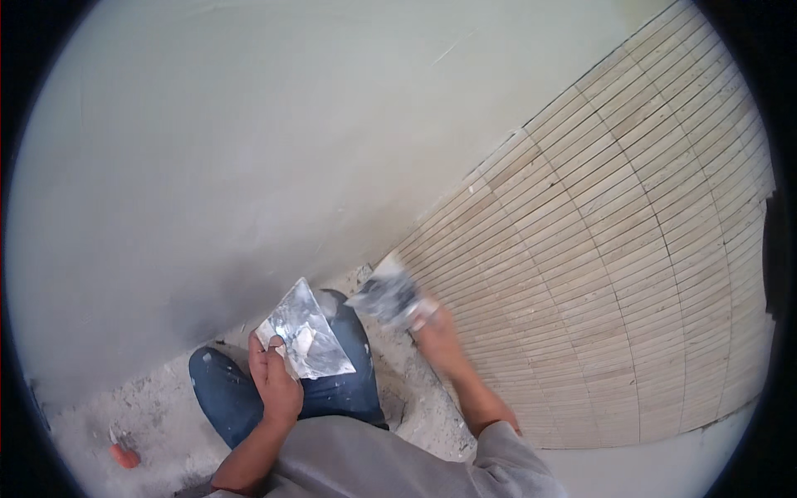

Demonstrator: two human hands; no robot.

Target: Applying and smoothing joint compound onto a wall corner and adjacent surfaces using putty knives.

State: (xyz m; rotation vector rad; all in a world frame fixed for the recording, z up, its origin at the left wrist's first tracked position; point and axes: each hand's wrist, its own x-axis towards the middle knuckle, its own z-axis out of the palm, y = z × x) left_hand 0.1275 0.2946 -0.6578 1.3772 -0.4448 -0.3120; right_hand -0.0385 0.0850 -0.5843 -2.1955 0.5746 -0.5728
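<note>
My left hand [276, 380] is closed around the handle of a wide metal putty knife [317, 353], held above my knees. A dab of white putty [304, 338] sits on its blade. Off to the right, my right hand [434, 332] grips a second putty knife [387, 292], its blade smeared with white and slightly blurred. That blade is at the lower corner where the plain wall [241, 149] meets the wall of narrow beige tiles [581, 249]; whether it touches either surface I cannot tell.
On the dusty, debris-strewn floor [162, 419] at the lower left lies a small tool with an orange handle [124, 456]. My bent knees [228, 386] in blue trousers are close to the plain wall. A dark object [774, 257] shows at the far right rim.
</note>
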